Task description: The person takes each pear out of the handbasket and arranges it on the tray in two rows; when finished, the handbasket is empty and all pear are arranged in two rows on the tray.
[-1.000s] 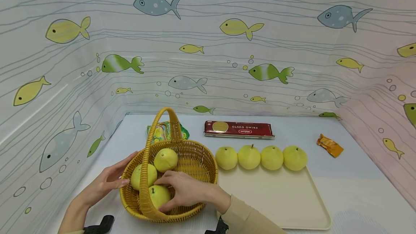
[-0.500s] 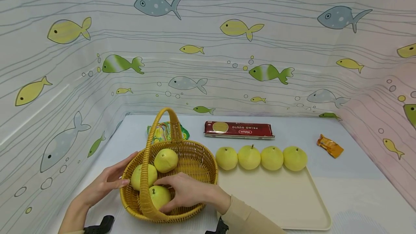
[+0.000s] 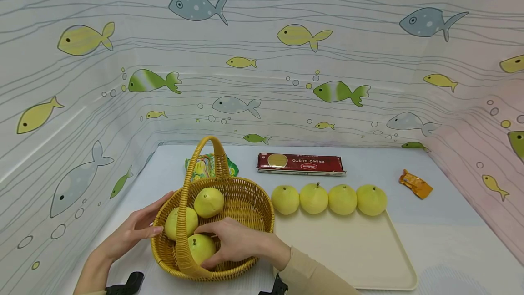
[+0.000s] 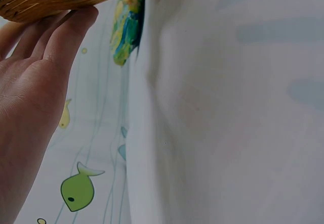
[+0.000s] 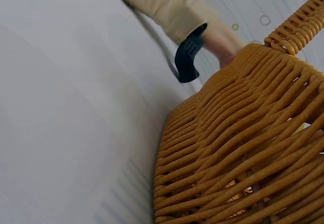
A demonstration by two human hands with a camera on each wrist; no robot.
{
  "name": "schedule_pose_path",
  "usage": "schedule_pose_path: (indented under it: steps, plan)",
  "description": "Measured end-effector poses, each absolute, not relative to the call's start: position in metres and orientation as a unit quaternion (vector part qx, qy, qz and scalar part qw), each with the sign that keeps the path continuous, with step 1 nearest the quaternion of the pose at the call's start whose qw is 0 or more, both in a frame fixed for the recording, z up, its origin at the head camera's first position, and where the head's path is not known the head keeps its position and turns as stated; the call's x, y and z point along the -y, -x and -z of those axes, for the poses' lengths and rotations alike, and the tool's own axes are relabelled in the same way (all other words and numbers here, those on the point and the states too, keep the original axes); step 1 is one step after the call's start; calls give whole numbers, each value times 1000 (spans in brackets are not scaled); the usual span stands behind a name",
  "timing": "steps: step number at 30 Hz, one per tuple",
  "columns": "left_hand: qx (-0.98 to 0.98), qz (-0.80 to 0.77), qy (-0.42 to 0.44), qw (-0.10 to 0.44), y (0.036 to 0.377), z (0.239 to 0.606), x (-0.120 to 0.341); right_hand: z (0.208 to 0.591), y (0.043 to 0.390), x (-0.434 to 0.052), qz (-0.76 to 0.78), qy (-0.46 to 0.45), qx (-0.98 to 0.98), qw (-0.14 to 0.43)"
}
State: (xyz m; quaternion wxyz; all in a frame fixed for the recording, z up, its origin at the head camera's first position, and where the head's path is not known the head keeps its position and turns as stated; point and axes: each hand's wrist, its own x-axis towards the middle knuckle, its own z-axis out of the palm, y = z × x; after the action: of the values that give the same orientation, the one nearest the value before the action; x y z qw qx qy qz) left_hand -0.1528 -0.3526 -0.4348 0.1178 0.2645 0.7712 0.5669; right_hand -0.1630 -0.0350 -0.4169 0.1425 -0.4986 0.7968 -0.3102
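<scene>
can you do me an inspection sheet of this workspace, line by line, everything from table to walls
Surface: white tabletop, with a cream tray at the right of the basket.
Job's things: basket with three pears visible in it; four pears in a row along the tray's far end.
Clutter: green bag behind the basket, partly hidden; red pack behind the row; orange packet far right.
Hands: left hand touches the basket's outer side; right hand holds the nearest pear inside it.
Cables: nothing seen.
Surroundings: pale walls printed with fish.
</scene>
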Motion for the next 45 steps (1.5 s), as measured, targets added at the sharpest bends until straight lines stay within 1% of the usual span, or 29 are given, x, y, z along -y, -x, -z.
schedule_pose_path:
  steps: [14, 22, 36, 45]
  plan:
    - [-776, -566, -253, 121, 153, 435, 352, 415, 163, 34, 307, 502, -799, 128]
    - [-766, -570, -272, 120, 152, 432, 351, 415, 163, 34, 310, 503, -797, 122]
    - [-774, -568, -251, 122, 152, 434, 353, 417, 164, 35, 315, 502, -799, 96]
    - [-775, -569, -243, 126, 152, 432, 352, 414, 164, 34, 345, 486, -797, 98]
